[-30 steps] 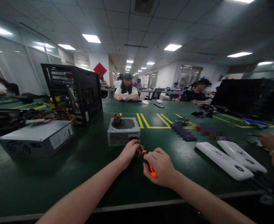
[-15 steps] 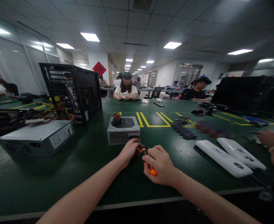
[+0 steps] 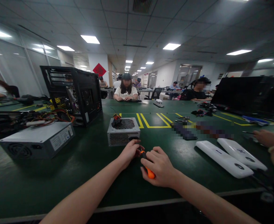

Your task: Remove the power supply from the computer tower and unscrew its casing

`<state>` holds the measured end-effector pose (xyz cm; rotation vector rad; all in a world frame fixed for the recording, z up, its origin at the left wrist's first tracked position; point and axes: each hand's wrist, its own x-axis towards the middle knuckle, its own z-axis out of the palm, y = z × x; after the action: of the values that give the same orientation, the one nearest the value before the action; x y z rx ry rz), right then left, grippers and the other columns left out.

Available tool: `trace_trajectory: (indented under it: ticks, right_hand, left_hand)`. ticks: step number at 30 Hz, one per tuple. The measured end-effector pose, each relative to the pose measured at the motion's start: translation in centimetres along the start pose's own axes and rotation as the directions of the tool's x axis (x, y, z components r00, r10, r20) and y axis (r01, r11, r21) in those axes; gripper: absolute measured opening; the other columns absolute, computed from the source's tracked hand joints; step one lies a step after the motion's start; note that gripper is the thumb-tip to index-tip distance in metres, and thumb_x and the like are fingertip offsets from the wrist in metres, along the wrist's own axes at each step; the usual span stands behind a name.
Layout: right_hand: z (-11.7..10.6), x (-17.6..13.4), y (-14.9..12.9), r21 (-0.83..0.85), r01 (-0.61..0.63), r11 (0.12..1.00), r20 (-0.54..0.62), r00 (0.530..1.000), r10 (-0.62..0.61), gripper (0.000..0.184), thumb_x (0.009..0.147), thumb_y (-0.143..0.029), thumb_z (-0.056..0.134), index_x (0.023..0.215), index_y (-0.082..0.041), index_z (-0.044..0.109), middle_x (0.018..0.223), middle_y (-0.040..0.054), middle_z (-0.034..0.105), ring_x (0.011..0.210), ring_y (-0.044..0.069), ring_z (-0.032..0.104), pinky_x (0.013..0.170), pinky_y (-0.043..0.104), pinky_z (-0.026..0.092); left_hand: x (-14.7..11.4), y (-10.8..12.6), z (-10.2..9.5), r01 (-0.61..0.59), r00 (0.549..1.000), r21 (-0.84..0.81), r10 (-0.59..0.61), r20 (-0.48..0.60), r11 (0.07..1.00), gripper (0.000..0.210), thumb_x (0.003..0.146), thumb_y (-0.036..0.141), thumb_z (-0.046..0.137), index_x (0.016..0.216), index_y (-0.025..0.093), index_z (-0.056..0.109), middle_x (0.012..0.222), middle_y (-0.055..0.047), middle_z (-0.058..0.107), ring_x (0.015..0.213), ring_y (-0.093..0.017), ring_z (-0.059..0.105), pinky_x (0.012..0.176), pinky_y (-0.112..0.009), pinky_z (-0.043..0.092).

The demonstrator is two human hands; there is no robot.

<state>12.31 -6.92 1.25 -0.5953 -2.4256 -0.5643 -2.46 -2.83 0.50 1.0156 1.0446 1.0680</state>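
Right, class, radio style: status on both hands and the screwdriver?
Right hand gripping screwdriver. Left hand ahead of it, hold unclear. Silver power supply just beyond.

Orange-and-black screwdriver (image 3: 150, 173) aslant, near a grey perforated metal box (image 3: 121, 135).

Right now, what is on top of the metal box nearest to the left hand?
On the metal box sits a dark bundle with coloured wires; the surface beneath it is covered.
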Motion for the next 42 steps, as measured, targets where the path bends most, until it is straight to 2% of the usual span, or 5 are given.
trace_trajectory:
  ticks: [8,12,18,25,42]
  right_hand:
    - [0.13,-0.25,-0.15,-0.039,-0.038,0.999,-0.097,0.995,0.034,0.015,0.077,-0.022,0.045,0.083,-0.015,0.057,0.066,0.0018,0.056,0.058,0.012,0.047,0.067,0.031,0.034]
    - [0.04,-0.12,-0.15,-0.100,0.032,0.994,-0.045,0.998,-0.037,0.010,0.073,-0.022,0.048,0.075,-0.018,0.057,0.069,0.0031,0.053,0.065,0.015,0.046,0.070,0.033,0.034]
    - [0.52,-0.15,-0.03,-0.032,-0.085,0.996,-0.024,0.996,0.084,0.017,0.079,-0.028,0.045,0.085,-0.016,0.056,0.068,0.0024,0.055,0.063,0.014,0.047,0.069,0.031,0.033]
    - [0.18,-0.06,-0.02,-0.042,0.002,0.999,0.008,1.000,-0.002,0.007,0.072,-0.019,0.048,0.073,-0.019,0.055,0.070,0.0022,0.051,0.066,0.014,0.046,0.071,0.032,0.032]
    - [-0.03,0.11,-0.07,0.045,-0.107,0.993,0.023,0.994,0.106,0.014,0.076,-0.029,0.048,0.076,-0.017,0.056,0.071,0.0032,0.052,0.067,0.015,0.045,0.067,0.031,0.032]
  left_hand:
    - [0.05,-0.09,-0.13,-0.001,1.000,-0.007,0.001,0.007,1.000,0.031,0.074,0.009,0.044,0.104,0.014,0.047,0.071,-0.002,0.060,0.046,-0.005,0.049,0.048,-0.018,0.036]
    - [0.41,-0.47,-0.36,-0.024,0.999,-0.026,0.025,0.028,0.999,0.032,0.073,0.010,0.045,0.104,0.014,0.047,0.072,-0.002,0.060,0.046,-0.005,0.049,0.048,-0.018,0.036]
    - [0.21,-0.37,-0.26,-0.021,1.000,0.001,0.021,0.017,1.000,0.033,0.072,0.009,0.045,0.104,0.015,0.047,0.072,-0.002,0.060,0.048,-0.005,0.050,0.049,-0.017,0.037]
    - [0.31,-0.50,-0.33,-0.017,0.999,0.006,0.016,0.030,1.000,0.034,0.072,0.009,0.045,0.106,0.014,0.048,0.071,-0.003,0.060,0.048,-0.006,0.050,0.048,-0.017,0.037]
    - [0.38,-0.44,-0.37,-0.024,1.000,0.037,0.023,0.020,0.999,0.034,0.073,0.010,0.044,0.106,0.014,0.048,0.072,-0.002,0.058,0.047,-0.005,0.048,0.047,-0.017,0.037]
